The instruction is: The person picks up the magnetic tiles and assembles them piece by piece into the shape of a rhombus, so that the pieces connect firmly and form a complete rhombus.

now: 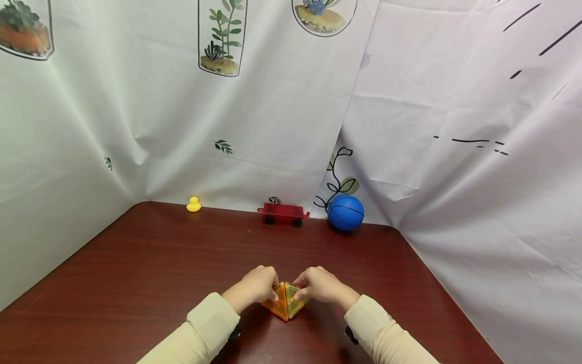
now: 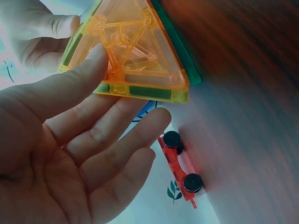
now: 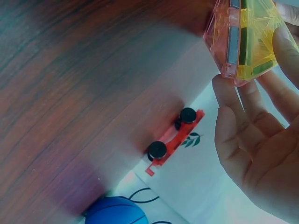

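Close to the table's near side, an orange triangular magnetic tile and a yellow triangular magnetic tile meet along one edge, tilted like faces of a pyramid. My left hand pinches the orange one, thumb on its front and fingers behind. From the other side my right hand grips the yellow tile, its thumb across the face. In the left wrist view a green tile lines the far edge of the orange one. The right wrist view shows a pinkish tile beside the yellow. The fingertips behind the tiles are partly hidden.
Along the back edge of the dark red wooden table stand a yellow toy duck, a red wheeled toy wagon and a blue ball. White printed cloth hangs behind and at both sides.
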Tool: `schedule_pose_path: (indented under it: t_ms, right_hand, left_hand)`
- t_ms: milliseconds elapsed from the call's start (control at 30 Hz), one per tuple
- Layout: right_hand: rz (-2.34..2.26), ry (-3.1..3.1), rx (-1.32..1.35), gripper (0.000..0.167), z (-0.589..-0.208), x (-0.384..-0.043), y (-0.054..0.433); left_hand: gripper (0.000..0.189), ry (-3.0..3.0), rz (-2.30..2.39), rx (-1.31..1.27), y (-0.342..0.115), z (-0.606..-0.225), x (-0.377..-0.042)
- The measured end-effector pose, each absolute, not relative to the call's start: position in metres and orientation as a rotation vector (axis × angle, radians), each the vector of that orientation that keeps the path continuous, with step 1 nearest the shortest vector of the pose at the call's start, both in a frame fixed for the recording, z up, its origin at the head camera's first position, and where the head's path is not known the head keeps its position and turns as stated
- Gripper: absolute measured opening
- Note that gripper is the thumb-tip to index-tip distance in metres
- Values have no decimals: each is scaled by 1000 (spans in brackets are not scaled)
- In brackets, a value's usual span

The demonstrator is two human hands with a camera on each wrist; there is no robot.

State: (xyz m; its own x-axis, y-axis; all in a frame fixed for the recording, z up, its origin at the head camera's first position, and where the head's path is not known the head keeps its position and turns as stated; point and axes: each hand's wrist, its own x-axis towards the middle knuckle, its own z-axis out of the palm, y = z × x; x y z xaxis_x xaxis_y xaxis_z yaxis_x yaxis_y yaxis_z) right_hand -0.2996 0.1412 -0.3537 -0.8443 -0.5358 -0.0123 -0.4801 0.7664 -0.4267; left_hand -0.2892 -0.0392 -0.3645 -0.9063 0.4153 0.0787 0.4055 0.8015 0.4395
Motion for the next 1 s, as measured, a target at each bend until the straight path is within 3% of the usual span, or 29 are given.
schedule_pose_path:
  t_ms: [1000]
  right_hand:
    - [-731,2857,-765,33,-343,-302,159]
  left_hand:
    - [19,2962,810,661,-52,-352,-289]
